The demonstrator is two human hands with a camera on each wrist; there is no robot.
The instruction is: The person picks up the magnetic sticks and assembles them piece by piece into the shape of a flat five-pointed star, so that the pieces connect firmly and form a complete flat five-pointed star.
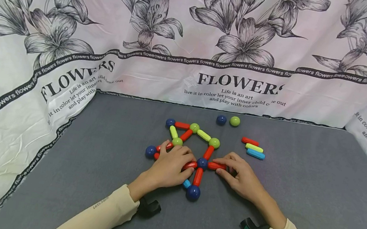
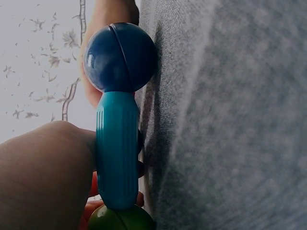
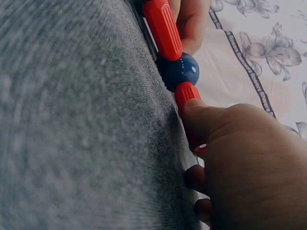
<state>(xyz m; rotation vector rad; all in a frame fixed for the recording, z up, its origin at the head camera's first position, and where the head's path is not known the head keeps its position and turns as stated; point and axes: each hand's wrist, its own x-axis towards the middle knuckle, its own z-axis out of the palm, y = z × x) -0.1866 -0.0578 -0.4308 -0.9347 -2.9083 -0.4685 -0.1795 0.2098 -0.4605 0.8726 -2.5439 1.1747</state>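
A flat figure of magnetic rods and balls lies on the table. My right hand [image 1: 241,176] pinches a red magnetic rod [image 1: 215,166] between thumb and fingers, its end against a blue ball [image 1: 202,163]. The right wrist view shows this red rod [image 3: 184,93] meeting the blue ball [image 3: 181,72]. On the ball's other side my left hand [image 1: 170,166] grips another red rod [image 1: 190,165], covering part of the figure. Below that palm, a blue rod [image 2: 117,148] joins a blue ball [image 2: 120,57] and a green ball [image 2: 120,219] in the left wrist view.
Behind the figure sit a loose blue ball [image 1: 221,120] and a green ball [image 1: 235,121]. Red [image 1: 250,141], yellow-green [image 1: 254,148] and blue [image 1: 255,154] rods lie side by side at the right. A flower-printed cloth [image 1: 160,76] hangs along the table's back.
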